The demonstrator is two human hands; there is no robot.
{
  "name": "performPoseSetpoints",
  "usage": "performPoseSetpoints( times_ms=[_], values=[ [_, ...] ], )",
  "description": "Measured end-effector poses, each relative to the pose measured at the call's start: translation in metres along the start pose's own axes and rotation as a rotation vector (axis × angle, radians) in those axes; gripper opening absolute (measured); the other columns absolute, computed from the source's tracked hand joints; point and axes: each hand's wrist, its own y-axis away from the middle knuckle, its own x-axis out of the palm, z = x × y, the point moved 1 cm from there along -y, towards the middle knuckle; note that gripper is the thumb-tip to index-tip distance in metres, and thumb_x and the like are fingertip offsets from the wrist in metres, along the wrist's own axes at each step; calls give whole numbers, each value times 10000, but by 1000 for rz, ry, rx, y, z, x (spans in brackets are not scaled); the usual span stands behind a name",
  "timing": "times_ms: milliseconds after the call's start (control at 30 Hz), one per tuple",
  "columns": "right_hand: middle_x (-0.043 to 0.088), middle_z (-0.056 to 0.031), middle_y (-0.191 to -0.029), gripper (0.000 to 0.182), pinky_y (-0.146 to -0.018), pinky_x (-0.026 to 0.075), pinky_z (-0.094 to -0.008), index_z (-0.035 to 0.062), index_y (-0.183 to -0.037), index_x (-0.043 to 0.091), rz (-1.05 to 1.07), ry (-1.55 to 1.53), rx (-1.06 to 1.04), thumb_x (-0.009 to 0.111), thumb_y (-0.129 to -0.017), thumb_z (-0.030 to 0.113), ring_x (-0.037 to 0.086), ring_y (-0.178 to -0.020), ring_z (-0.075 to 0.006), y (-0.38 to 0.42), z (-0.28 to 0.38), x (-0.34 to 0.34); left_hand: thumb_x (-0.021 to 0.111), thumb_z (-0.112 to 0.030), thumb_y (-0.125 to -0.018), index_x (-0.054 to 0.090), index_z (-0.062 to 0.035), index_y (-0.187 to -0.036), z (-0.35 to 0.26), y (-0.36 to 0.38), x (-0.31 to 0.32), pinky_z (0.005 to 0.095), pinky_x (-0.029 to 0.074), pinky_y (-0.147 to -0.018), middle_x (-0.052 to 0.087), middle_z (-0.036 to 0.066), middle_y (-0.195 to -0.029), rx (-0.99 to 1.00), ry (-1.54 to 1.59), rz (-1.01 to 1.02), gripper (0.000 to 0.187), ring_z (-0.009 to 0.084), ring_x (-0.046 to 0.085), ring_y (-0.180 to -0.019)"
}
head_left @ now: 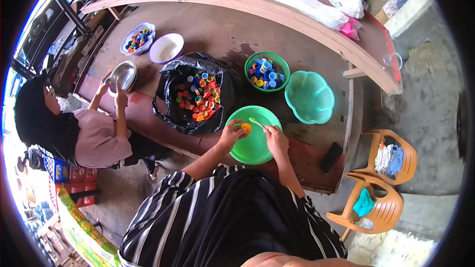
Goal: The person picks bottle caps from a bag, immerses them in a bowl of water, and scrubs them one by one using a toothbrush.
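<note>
Over the green basin (255, 151), my left hand (231, 134) pinches an orange bottle cap (246, 128). My right hand (275, 141) holds a small light-green brush (256, 122) by its handle, its head pointing toward the cap but apart from it. Behind the basin, a green basket (282, 87) contains blue, white and yellow caps (267, 72). Left of the basin stands an open black plastic bag (166, 86) with many red, orange and green caps (200, 99).
At the left, a person (99, 131) holds a metal bowl (123, 76). Beyond are a white bowl (166, 48) and a scalloped bowl of caps (126, 44). A teal basket (309, 97) and a dark phone-like object (330, 157) lie right; orange chairs (391, 212) stand beside the table.
</note>
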Motion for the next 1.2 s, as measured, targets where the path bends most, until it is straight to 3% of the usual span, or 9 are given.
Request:
performPoseSetpoints(
  times_ms=[133, 267, 433, 500, 633, 767, 933, 1033, 1200],
  values=[
    [635, -86, -914, 160, -679, 521, -418, 135, -1004, 669, 131, 333, -97, 574, -896, 204, 645, -812, -311, 4, -20, 28, 581, -19, -906, 440, 42, -1170, 19, -11, -16, 334, 557, -870, 609, 166, -1077, -38, 92, 17, 306, 249, 646, -984],
    [633, -93, -878, 142, -657, 519, -420, 132, -958, 672, -23, 11, -23, 573, -906, 220, 644, -760, -322, 13, 7, 4, 531, -1, -925, 412, 54, -1151, 20, -13, -20, 367, 556, -896, 567, 202, -1121, -80, 212, 2, 261, 296, 636, -1017],
    [646, -98, -907, 178, -667, 511, -422, 117, -1005, 663, -2, -200, -33, 587, -915, 250, 646, -802, -322, 32, 1, 0, 492, 5, -942, 400, 30, -1161, 26, -15, -21, 387, 541, -934, 536, 218, -1166, -110, 307, 56, 239, 325, 612, -1065],
    [644, -96, -901, 175, -671, 511, -424, 116, -1004, 664, -102, -140, 80, 589, -914, 245, 646, -802, -319, 35, -3, 0, 484, 0, -948, 418, 11, -1170, 23, -10, -17, 359, 548, -904, 548, 200, -1156, -113, 278, 83, 233, 302, 615, -1055],
    [636, -107, -896, 189, -655, 512, -430, 109, -1029, 653, 42, -266, -73, 578, -919, 244, 644, -796, -330, 41, 7, -6, 472, -10, -957, 466, -21, -1167, 16, -11, -21, 290, 546, -831, 581, 160, -1110, -122, 335, 155, 210, 242, 625, -987],
    [617, -124, -943, 231, -644, 523, -427, 130, -1120, 634, -52, -17, 15, 545, -910, 169, 650, -789, -329, 25, -8, 10, 502, -57, -963, 499, -25, -1145, 27, -25, -35, 280, 524, -808, 609, 111, -1059, -153, 302, 137, 185, 172, 621, -898],
    [587, -147, -1030, 419, -667, 536, -419, 141, -1291, 553, 204, 194, -13, 506, -879, 81, 653, -808, -329, 23, -10, 18, 539, -162, -976, 565, -38, -1067, 34, -20, -37, 269, 510, -787, 641, 103, -1062, -84, 257, 162, 156, 144, 619, -886],
    [581, -148, -1026, 483, -682, 531, -421, 147, -1346, 505, 50, 31, -68, 511, -871, 61, 645, -850, -333, 32, 8, 5, 530, -240, -988, 595, -60, -1038, 32, -23, -35, 269, 503, -783, 655, 109, -1074, -88, 370, 228, 198, 143, 618, -888],
    [577, -165, -1007, 477, -713, 496, -455, 164, -1374, 479, 168, -150, -110, 524, -905, 85, 610, -889, -372, 48, 18, 6, 485, -329, -1001, 591, -86, -1052, 46, -21, -21, 288, 503, -802, 650, 104, -1116, -90, 450, 366, 269, 157, 618, -918]
  ],
)
